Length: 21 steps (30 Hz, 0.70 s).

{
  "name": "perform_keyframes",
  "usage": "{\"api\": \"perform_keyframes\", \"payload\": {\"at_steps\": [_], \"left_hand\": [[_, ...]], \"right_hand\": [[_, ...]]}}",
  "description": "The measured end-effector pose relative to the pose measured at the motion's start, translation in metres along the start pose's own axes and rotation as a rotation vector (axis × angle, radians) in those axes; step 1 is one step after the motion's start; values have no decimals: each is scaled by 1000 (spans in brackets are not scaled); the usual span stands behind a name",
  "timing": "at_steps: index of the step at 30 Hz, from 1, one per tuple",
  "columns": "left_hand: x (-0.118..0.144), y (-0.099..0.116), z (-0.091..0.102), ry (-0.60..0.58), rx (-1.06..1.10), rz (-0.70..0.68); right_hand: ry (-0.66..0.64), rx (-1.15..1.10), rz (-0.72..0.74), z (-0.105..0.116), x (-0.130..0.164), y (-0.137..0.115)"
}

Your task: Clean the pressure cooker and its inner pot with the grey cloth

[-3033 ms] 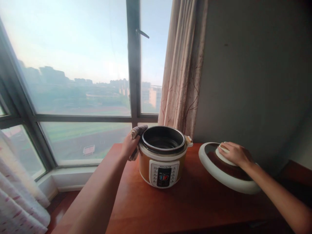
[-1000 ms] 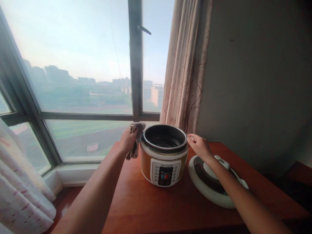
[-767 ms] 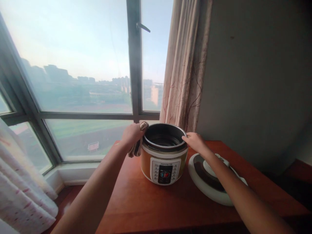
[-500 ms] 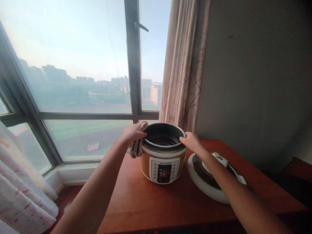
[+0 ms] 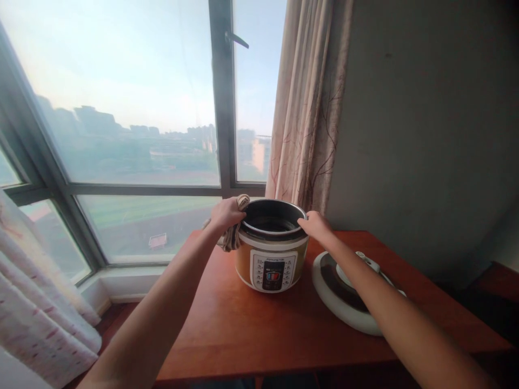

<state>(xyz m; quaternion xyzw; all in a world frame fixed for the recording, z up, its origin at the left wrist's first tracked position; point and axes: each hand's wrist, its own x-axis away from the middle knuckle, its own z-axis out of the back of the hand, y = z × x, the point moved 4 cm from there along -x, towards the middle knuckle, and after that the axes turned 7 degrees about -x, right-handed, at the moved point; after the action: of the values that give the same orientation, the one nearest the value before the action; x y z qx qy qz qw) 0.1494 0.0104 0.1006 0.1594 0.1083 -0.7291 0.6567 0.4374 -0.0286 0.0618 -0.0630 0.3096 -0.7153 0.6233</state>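
A rice cooker with a gold-brown body and a white front panel stands on the wooden table, its top uncovered. Its dark inner pot has a shiny rim that shows above the white collar. My left hand is closed at the left side of this rim, with a striped cloth bunched in it and hanging down beside the cooker. On the opposite side, my right hand pinches the rim, thumb over the edge. Fingers on the outer side of the pot are hidden.
The cooker's white round lid lies on the table under my right forearm. Behind the table are a window and a patterned curtain. A grey wall rises on the right.
The cooker and pot have shifted slightly away from me, towards the window. Both hands have stayed on the pot's rim and moved with it. The lid lies where it was.
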Motion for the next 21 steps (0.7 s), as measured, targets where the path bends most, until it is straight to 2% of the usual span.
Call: {"api": "perform_keyframes", "payload": {"at_steps": [12,18,21], "left_hand": [[-69,0,-27,-2,65,41],[-79,-1,-36,30,127,84],[-80,-3,-38,43,168,101]], "right_hand": [[14,-62,-85,-22,-59,-6],[47,-133,-108,-27,-73,-7],[65,-202,-74,-28,-76,-10]]}}
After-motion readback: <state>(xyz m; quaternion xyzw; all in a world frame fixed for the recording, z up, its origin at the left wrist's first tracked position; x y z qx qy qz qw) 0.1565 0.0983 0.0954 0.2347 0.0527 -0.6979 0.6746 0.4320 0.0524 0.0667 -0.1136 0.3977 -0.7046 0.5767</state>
